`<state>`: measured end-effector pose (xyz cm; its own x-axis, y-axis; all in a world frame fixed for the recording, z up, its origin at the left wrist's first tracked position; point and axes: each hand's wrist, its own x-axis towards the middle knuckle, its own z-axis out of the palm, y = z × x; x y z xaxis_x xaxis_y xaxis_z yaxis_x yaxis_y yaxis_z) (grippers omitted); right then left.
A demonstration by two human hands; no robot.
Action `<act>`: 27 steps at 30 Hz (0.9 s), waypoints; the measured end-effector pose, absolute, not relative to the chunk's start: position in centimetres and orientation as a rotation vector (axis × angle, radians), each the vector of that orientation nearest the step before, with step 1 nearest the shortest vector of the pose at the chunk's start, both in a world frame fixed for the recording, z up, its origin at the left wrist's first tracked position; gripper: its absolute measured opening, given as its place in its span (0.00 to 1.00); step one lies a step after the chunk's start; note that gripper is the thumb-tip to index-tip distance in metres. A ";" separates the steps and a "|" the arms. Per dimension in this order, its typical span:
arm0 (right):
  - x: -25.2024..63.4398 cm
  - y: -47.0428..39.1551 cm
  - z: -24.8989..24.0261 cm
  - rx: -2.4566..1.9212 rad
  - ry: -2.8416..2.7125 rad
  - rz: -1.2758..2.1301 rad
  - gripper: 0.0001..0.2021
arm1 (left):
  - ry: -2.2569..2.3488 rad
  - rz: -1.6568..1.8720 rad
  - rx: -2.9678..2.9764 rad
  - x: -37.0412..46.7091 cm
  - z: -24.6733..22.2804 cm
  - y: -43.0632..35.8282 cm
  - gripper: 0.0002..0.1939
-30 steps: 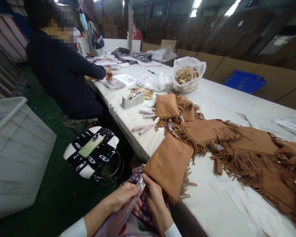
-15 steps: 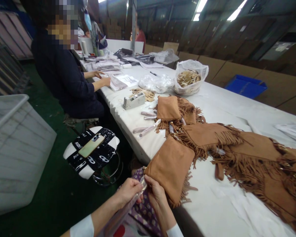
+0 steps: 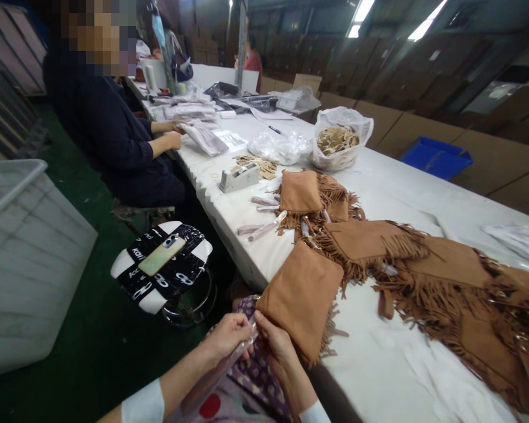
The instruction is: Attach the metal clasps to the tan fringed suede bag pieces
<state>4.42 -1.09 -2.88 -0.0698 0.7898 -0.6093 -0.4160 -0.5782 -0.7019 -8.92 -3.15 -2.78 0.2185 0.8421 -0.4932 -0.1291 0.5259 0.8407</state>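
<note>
Low over my lap, at the table's edge, my left hand (image 3: 230, 336) pinches a strip of clear plastic wrap (image 3: 218, 371), which trails down along my forearm. My right hand (image 3: 274, 339) closes on the strip's upper end, thumb up, close to my left fingertips. What lies inside the plastic is hard to make out. Just beyond my right hand, a tan fringed pouch (image 3: 300, 301) lies at the table corner, its fringe toward the right. More fringed bags (image 3: 361, 244) in the same tan spread behind it, with several thin wrapped strips (image 3: 264, 226) beside them.
A grey tape dispenser (image 3: 240, 177) and a plastic bag of tan pieces (image 3: 341, 138) stand farther along the white table (image 3: 388, 364). To the left are a stool (image 3: 194, 258) with a phone (image 3: 162, 255) on it, a large white bin (image 3: 30, 264) and a seated co-worker (image 3: 101, 123).
My hands stay close together on the plastic, with only a slight shift of the fingers. The co-worker has lifted a flat packet and drawn it nearer. The view has moved a little.
</note>
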 end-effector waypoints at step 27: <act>4.3 -1.0 -2.5 -1.216 -0.668 2.055 0.18 | 1.325 0.857 0.783 -9.1 -2.9 -4.6 0.24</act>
<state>4.27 -1.05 -2.51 -0.3582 0.7461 -0.5613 -0.2730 -0.6586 -0.7012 -9.06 -4.62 -2.92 0.0451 0.8755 -0.4812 -0.0800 0.4833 0.8718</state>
